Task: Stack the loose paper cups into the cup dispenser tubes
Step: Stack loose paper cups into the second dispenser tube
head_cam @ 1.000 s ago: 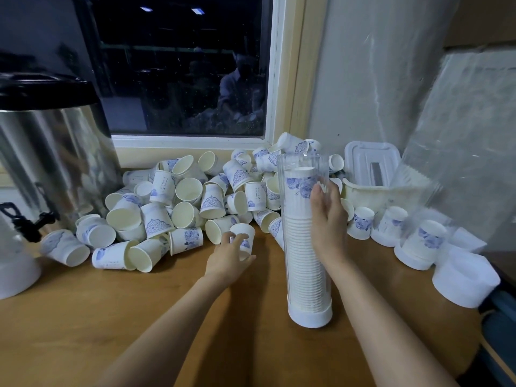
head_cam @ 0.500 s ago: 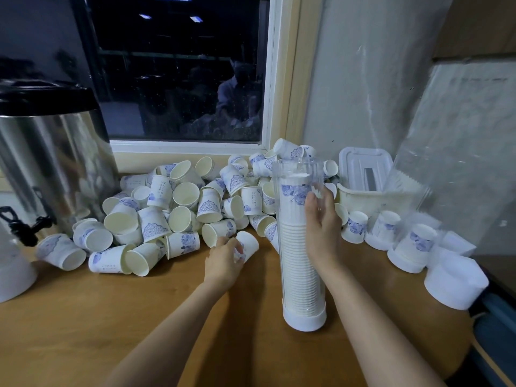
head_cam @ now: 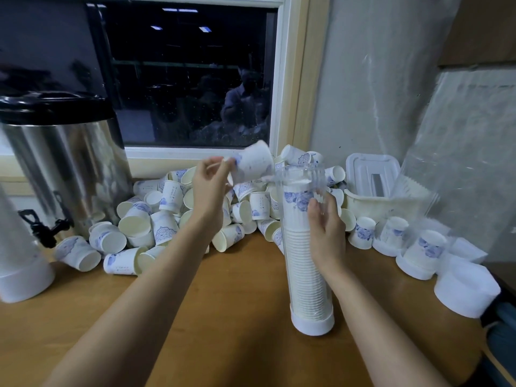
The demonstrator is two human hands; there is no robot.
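Note:
A clear dispenser tube (head_cam: 303,275) with a white base stands upright on the wooden table (head_cam: 223,317), nearly filled with stacked cups. My right hand (head_cam: 326,233) holds the tube's right side near the top. My left hand (head_cam: 210,188) pinches a white paper cup with blue print (head_cam: 255,162), raised and tilted just left of the tube's open mouth. A heap of loose paper cups (head_cam: 167,219) lies behind, under the window.
A steel urn with a black lid and tap (head_cam: 61,169) stands at the left. A white tube base (head_cam: 22,280) sits at the far left. To the right are a white plastic basket (head_cam: 374,196), other capped cups (head_cam: 418,252) and clear plastic sheeting.
My left hand picked a cup off the table beside the heap and lifted it up and right to the tube's mouth. My right hand stayed on the tube.

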